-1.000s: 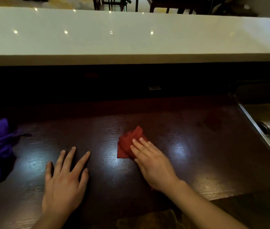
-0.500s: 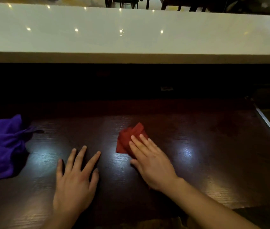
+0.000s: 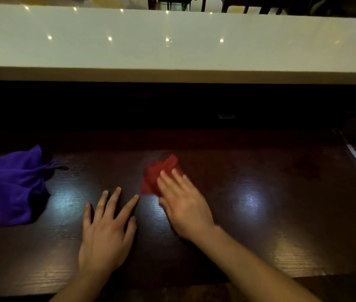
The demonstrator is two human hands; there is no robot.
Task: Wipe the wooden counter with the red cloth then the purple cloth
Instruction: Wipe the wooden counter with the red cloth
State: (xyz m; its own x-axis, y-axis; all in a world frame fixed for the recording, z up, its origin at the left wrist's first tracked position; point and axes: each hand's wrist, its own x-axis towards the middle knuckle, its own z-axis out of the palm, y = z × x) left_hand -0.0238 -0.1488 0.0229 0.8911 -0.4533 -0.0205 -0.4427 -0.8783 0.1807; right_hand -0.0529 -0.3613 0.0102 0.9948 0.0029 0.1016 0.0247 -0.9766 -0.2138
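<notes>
Merely pressed under the flat-fingered right hand (left hand lies open on the counter), the red cloth could bunch and slip free.

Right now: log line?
right hand: pressing crumpled red cloth | left hand: flat on dark wooden counter | crumpled purple cloth: untouched, left

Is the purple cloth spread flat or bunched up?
Bunched: the purple cloth lies in a creased heap on the counter, untouched.
</notes>
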